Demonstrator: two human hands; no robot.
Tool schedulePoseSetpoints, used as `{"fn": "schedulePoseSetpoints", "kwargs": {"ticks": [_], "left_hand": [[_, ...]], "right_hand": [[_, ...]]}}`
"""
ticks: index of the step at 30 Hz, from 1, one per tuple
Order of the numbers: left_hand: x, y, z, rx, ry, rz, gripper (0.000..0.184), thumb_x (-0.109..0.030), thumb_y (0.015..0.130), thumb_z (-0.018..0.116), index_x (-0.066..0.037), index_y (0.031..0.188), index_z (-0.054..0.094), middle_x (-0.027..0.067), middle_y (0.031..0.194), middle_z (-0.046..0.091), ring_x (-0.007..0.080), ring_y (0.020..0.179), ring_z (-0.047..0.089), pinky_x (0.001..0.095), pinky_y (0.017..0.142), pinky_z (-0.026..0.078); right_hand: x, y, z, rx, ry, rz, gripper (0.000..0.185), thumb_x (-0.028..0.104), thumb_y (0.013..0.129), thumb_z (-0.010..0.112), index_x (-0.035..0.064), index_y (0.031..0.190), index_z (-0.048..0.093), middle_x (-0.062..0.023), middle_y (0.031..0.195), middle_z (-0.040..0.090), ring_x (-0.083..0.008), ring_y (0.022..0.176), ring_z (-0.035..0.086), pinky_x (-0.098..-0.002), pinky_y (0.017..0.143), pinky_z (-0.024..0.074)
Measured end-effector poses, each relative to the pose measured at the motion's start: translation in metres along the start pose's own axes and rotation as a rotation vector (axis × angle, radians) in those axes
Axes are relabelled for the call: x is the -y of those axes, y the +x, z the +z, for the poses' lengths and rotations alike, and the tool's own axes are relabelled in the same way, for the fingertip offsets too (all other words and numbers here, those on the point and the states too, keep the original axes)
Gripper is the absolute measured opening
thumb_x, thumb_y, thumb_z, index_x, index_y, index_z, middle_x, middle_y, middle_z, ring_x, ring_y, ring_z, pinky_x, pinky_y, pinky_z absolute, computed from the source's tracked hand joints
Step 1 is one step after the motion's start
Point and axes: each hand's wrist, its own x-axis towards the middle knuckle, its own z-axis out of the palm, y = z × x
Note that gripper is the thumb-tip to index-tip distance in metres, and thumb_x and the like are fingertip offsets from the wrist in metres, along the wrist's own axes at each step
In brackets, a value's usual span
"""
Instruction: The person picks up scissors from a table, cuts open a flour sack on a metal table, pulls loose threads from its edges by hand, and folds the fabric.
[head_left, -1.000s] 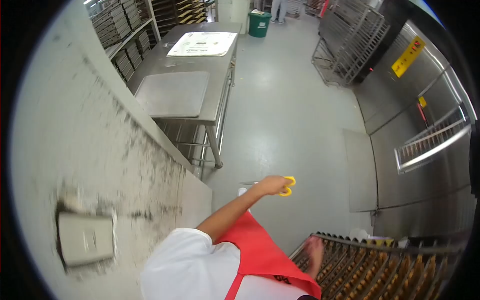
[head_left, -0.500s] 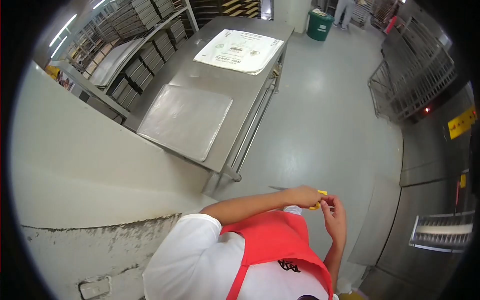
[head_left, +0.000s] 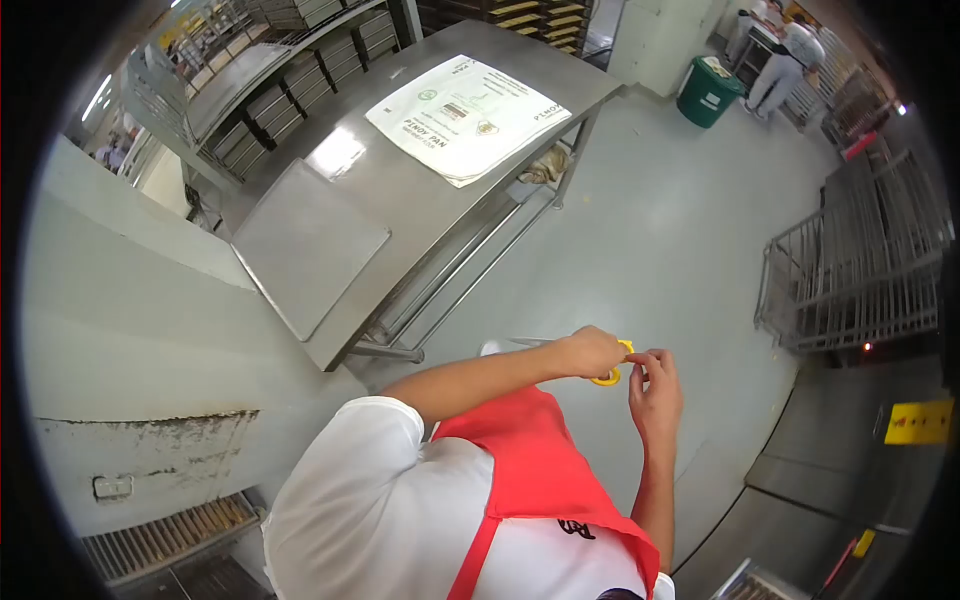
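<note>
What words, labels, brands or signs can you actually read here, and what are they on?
"PINOY PAN": flat white printed sheet on the steel table; its smaller print is too blurred.
Green bin: label too small.
Yellow sign: too blurred.
White shirt: black lettering, partly hidden, unreadable.

Rectangular stainless-look metal table (head_left: 400, 203) is glaring glossy. Flat grey rectangular sheet (head_left: 310, 250) is looking smooth, duller. 2 yellow scissor loops (head_left: 626, 347) are looking like smooth plastic. Red cloth apron (head_left: 540, 460) is reading matt. Off-white wall (head_left: 130, 340) is turning rough at dark scuffs.
</note>
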Motion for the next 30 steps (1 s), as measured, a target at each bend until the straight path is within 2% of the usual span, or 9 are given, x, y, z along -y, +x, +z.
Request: {"fn": "schedulePoseSetpoints", "kwargs": {"ticks": [5,8,10,13,19,22,26,28,30], "left_hand": [[0.053,0.059,-0.056,-0.008,-0.061,-0.084,0.027,-0.012,0.079,0.068,0.003,0.101,0.063,0.0147,0.075,0.068,0.0313,0.068,0.068,0.0437,0.059,0.052],[0.097,0.094,-0.089,-0.018,-0.102,-0.133,0.026,-0.012,0.077,0.070,0.001,0.099,0.064,0.0164,0.077,0.069,0.0331,0.073,0.069,0.0438,0.061,0.052],[0.128,0.120,-0.119,0.078,-0.121,-0.146,0.023,-0.012,0.073,0.072,0.000,0.092,0.067,0.0168,0.078,0.069,0.0351,0.076,0.068,0.0448,0.063,0.052],[0.183,0.165,-0.153,-0.081,-0.087,-0.008,0.020,-0.012,0.070,0.074,-0.002,0.086,0.068,0.0159,0.078,0.069,0.0360,0.073,0.067,0.0454,0.064,0.052],[0.215,0.191,-0.268,0.029,-0.087,-0.201,0.020,-0.013,0.067,0.076,-0.002,0.083,0.069,0.0164,0.079,0.069,0.0344,0.077,0.067,0.0452,0.067,0.053],[0.244,0.206,-0.289,-0.012,-0.096,-0.265,0.018,-0.014,0.067,0.076,-0.002,0.078,0.067,0.0168,0.080,0.069,0.0343,0.080,0.068,0.0447,0.067,0.053],[0.293,0.223,-0.298,-0.071,-0.129,-0.353,0.024,-0.016,0.067,0.078,-0.003,0.084,0.067,0.0170,0.084,0.070,0.0350,0.082,0.068,0.0450,0.070,0.053],[0.308,0.228,-0.304,-0.287,-0.142,-0.450,0.035,-0.020,0.066,0.080,-0.005,0.094,0.067,0.0175,0.089,0.070,0.0364,0.086,0.068,0.0458,0.073,0.054],[0.332,0.244,-0.300,-0.314,-0.161,-0.499,0.041,-0.022,0.065,0.082,-0.005,0.099,0.066,0.0178,0.091,0.070,0.0370,0.087,0.068,0.0462,0.075,0.054]], "right_hand": [[-0.006,0.110,-0.001,0.101,-0.046,-0.103,0.011,0.012,0.088,0.067,0.0077,0.098,0.068,-0.0016,0.104,0.064,-0.0203,0.073,0.063,-0.0333,0.066,0.0509],[-0.020,0.180,0.013,0.098,-0.137,-0.214,0.011,0.014,0.087,0.069,0.0075,0.096,0.069,-0.0008,0.103,0.066,-0.0218,0.078,0.065,-0.0343,0.068,0.0519],[-0.018,0.226,0.017,0.070,-0.166,-0.355,0.012,0.016,0.085,0.072,0.0086,0.094,0.070,-0.0002,0.101,0.067,-0.0235,0.083,0.065,-0.0357,0.069,0.0528],[-0.022,0.305,0.021,0.059,-0.193,-0.493,0.010,0.017,0.083,0.072,0.0103,0.089,0.070,0.0006,0.093,0.066,-0.0237,0.081,0.064,-0.0371,0.063,0.0525],[-0.011,0.417,0.019,0.192,-0.224,-0.492,0.013,0.018,0.080,0.073,0.0126,0.091,0.068,0.0002,0.093,0.067,-0.0243,0.080,0.065,-0.0375,0.065,0.0540],[-0.008,0.465,0.028,0.231,-0.215,-0.499,0.015,0.018,0.080,0.073,0.0125,0.092,0.068,-0.0008,0.094,0.066,-0.0245,0.082,0.066,-0.0383,0.066,0.0542],[-0.016,0.533,0.053,0.325,-0.184,-0.659,0.020,0.017,0.079,0.073,0.0097,0.096,0.064,-0.0030,0.096,0.064,-0.0256,0.086,0.066,-0.0385,0.069,0.0546],[-0.020,0.566,0.065,0.336,-0.155,-0.730,0.023,0.016,0.079,0.073,0.0085,0.099,0.063,-0.0052,0.098,0.062,-0.0272,0.088,0.065,-0.0386,0.069,0.0546],[-0.031,0.587,0.077,0.359,-0.118,-0.771,0.027,0.015,0.079,0.073,0.0074,0.102,0.061,-0.0075,0.100,0.060,-0.0289,0.090,0.065,-0.0387,0.070,0.0546]]}}
